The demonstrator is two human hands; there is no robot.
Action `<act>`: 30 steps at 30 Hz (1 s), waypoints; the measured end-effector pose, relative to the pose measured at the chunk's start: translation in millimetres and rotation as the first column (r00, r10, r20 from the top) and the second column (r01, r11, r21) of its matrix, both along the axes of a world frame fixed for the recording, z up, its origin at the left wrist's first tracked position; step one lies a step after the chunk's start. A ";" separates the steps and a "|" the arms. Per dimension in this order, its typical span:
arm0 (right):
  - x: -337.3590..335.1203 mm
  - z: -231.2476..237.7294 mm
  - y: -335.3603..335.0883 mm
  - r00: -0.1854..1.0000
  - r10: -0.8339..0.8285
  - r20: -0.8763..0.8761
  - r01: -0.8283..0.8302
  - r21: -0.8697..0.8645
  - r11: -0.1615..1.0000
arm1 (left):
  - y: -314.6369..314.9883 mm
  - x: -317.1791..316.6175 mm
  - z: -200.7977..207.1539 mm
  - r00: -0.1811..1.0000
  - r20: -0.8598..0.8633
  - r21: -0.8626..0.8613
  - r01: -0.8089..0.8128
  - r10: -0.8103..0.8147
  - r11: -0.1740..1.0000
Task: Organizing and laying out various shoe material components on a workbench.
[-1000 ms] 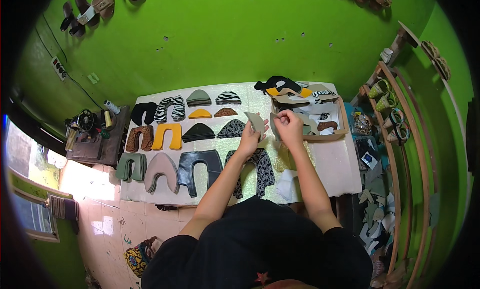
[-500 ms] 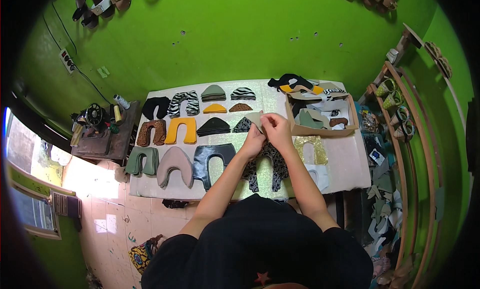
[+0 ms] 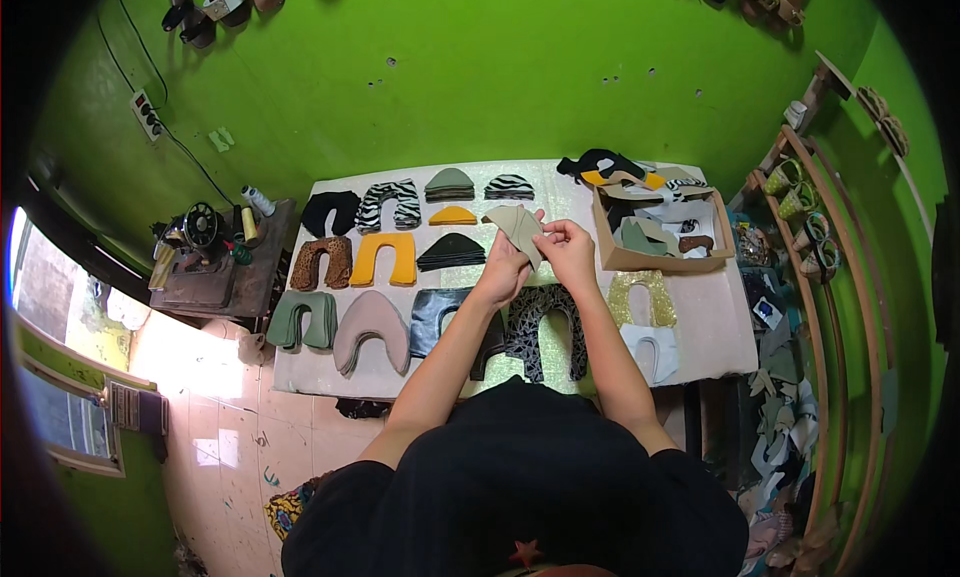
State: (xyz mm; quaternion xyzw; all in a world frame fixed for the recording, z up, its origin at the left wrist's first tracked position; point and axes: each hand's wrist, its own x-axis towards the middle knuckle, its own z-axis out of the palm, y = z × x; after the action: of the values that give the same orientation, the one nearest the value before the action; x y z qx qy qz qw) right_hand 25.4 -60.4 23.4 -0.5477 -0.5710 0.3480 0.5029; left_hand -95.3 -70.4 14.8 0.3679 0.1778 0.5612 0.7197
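Observation:
Both hands are above the middle of the table, closed on a few beige-grey cut pieces (image 3: 513,224) that are fanned apart at different angles. My left hand (image 3: 507,269) grips them from the lower left. At their right edge, the fingers of my right hand (image 3: 567,249) pinch the pieces. Below my hands lies a black-and-grey patterned U-shaped piece (image 3: 574,322). A stack of black half-moon pieces (image 3: 450,252) is just left of my left hand, with a yellow half-moon stack (image 3: 453,215) behind it.
U-shaped stacks in green (image 3: 302,320), pink-beige (image 3: 372,329), yellow (image 3: 383,259) and zebra print (image 3: 390,205) fill the table's left side. An open cardboard box (image 3: 655,262) of scraps stands at the back right. A sewing machine (image 3: 203,239) is at left, a wooden rack (image 3: 818,377) at right.
The beige-grey pieces, earlier mostly hidden behind my hands, now show fanned out above them. My right hand has shifted slightly right and down. The whole view has shifted a little.

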 end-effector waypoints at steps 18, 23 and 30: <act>-19.6 -6.4 1.6 0.987 -0.150 -0.051 0.156 0.146 0.977 | 10.9 -2.9 -0.4 0.980 0.194 -0.021 -0.030 0.033 0.999; -17.5 -14.1 2.0 0.994 -0.070 -0.080 0.077 0.084 0.994 | 11.9 -1.8 -2.4 0.996 0.075 0.023 -0.052 0.050 0.998; -15.6 5.6 -5.2 0.991 -0.125 0.038 0.115 0.208 0.971 | 12.4 -1.4 -10.6 0.846 -0.476 -0.147 -0.346 0.241 0.927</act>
State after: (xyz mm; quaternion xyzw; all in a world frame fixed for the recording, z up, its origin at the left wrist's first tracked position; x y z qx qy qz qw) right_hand 9.8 -65.6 29.0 -0.5351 -0.5822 0.2423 0.5622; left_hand -96.7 -58.0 4.2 0.3710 0.4567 0.5408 0.6011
